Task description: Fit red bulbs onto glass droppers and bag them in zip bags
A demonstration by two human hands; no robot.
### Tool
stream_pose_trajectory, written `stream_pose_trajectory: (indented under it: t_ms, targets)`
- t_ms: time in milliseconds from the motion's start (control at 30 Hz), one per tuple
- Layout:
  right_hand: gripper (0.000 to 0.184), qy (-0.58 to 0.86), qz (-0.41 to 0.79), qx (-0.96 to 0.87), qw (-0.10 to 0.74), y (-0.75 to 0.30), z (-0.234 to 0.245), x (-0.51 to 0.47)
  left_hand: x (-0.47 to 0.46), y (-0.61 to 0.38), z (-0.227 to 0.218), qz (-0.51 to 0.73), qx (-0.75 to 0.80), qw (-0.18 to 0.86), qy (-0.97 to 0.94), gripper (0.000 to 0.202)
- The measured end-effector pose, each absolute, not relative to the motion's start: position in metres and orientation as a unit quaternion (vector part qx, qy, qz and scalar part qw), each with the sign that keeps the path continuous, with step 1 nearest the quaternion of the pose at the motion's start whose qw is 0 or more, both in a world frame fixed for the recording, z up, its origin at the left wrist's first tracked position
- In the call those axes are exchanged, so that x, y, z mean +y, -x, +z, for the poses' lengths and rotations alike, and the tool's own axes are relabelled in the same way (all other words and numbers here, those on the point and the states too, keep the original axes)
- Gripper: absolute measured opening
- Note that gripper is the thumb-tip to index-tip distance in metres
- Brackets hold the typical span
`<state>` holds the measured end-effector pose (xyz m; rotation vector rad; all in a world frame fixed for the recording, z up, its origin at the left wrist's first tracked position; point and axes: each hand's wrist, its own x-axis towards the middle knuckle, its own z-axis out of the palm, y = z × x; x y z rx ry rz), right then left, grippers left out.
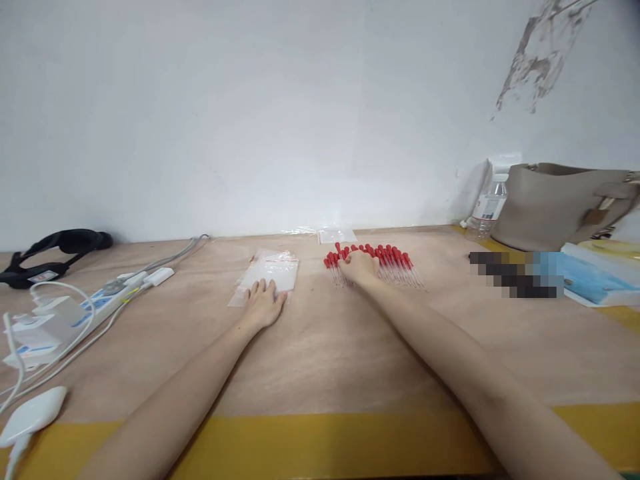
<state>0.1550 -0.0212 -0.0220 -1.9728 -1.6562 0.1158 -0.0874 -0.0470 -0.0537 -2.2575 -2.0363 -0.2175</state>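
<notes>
My left hand [264,305] lies flat with its fingers stretched over the near edge of a stack of clear zip-lock plastic bags [277,272]. To the right, a row of glass-like droppers [397,256] with red bulbs lies side by side, bulbs toward the wall and thin clear tubes toward me. My right hand [361,267] reaches into the left part of this row, its fingers curled in a pinch around a dropper. The fingertips and the tube between them are mostly hidden by the hand.
Another clear bag [337,236] lies by the wall. At left are a power strip [107,301] with cables, a white charger-like device [34,417] and a black head strap [55,257]. At right stand a plastic bottle [490,207], a grey-beige bag [545,207] and blue masks [595,277].
</notes>
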Motion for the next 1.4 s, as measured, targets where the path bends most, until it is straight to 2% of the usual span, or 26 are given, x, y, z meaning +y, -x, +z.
stream_pose_trajectory:
  t_ms: [167,367,500,633,733,900,1133,1400]
  targets:
    - [0.022,0.75,-0.001,-0.614,0.244,-0.142,-0.033,-0.01,-0.045,0.089,-0.056,-0.073,-0.663,0.052,0.743,0.044]
    - [0.032,0.743,-0.027,-0.629,0.229,-0.147,-0.037,-0.017,-0.047,0.089,-0.054,-0.096,-0.664,0.05,0.74,0.045]
    - [0.032,0.712,-0.054,-0.657,0.242,-0.166,-0.038,-0.043,-0.051,0.088,-0.049,-0.148,-0.656,0.052,0.738,0.047]
    - [0.032,0.637,-0.156,-0.701,0.279,-0.2,-0.048,-0.078,-0.066,0.081,-0.036,-0.207,-0.514,0.019,0.832,0.048]
    - [0.031,0.605,-0.184,-0.716,0.296,-0.223,-0.059,-0.097,-0.083,0.072,-0.024,-0.161,-0.356,-0.058,0.919,0.045]
    - [0.027,0.573,-0.132,-0.73,0.349,-0.234,-0.064,-0.107,-0.101,0.059,-0.017,-0.053,-0.242,-0.122,0.961,0.041]
    - [0.023,0.43,0.007,-0.84,0.332,-0.217,-0.055,-0.12,-0.121,0.04,-0.03,-0.07,-0.273,-0.126,0.951,0.046]
    - [0.019,0.397,0.09,-0.856,0.32,-0.215,-0.054,-0.129,-0.125,0.037,-0.035,-0.054,-0.318,-0.112,0.94,0.054]
